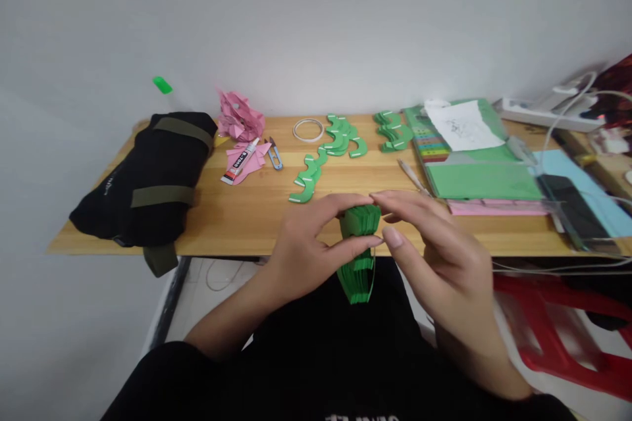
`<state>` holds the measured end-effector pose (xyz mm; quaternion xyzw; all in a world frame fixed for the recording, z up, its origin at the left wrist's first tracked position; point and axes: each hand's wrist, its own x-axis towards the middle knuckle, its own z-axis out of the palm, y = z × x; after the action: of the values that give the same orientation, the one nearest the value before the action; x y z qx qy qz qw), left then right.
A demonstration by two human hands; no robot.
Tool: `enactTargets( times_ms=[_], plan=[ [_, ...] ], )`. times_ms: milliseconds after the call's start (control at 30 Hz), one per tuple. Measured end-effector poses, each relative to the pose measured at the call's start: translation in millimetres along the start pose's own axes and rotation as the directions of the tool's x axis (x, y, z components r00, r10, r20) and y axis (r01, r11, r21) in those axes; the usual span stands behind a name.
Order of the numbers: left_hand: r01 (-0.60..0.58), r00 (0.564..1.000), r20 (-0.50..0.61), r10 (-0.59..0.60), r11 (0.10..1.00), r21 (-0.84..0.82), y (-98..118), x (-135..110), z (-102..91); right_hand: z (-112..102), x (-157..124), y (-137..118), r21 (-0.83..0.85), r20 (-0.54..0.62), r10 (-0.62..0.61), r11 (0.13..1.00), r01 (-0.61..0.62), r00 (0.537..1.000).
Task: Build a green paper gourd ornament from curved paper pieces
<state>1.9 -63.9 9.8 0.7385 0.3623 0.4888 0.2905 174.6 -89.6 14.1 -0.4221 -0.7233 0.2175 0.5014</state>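
Observation:
My left hand (309, 243) grips a thick stack of green cut paper pieces (359, 256) between thumb and fingers, just in front of the wooden table's (247, 217) near edge. My right hand (429, 243) meets it from the right, with its fingertips on the top of the stack. More green curved pieces (340, 135) lie spread on the table beyond, with a trail of them (307, 179) running toward me. Another small pile of green pieces (394, 130) sits further right.
A black bag with olive straps (148, 177) fills the table's left end. Pink paper scraps (239, 118), a glue tube (239, 161), small snips (274, 155) and a tape roll (308, 129) lie at the back. Green and pink paper sheets (474, 177), a phone (567, 200) and cables lie right; a red stool (567, 329) stands below.

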Motion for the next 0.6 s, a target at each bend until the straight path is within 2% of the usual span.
enactTargets(
  times_ms=[233, 433, 600],
  plan=[
    [-0.031, 0.999, -0.03, 0.032, 0.998, 0.054, 4.2, -2.3, -0.5, -2.0, -5.5, -2.9, 0.026, -0.026, -0.033, 0.999, 0.033, 0.999],
    [-0.068, 0.997, -0.019, 0.069, 0.996, 0.064, 7.0, -5.6, -2.2, -3.9, -6.7, -6.0, 0.024, 0.02, -0.084, 0.996, 0.084, 0.996],
    [-0.053, 0.998, -0.025, 0.055, 0.997, 0.057, 8.1, -7.0, -3.8, -3.0, -6.6, -5.7, -0.026, -0.06, -0.129, 0.991, 0.128, 0.99]
  ],
)
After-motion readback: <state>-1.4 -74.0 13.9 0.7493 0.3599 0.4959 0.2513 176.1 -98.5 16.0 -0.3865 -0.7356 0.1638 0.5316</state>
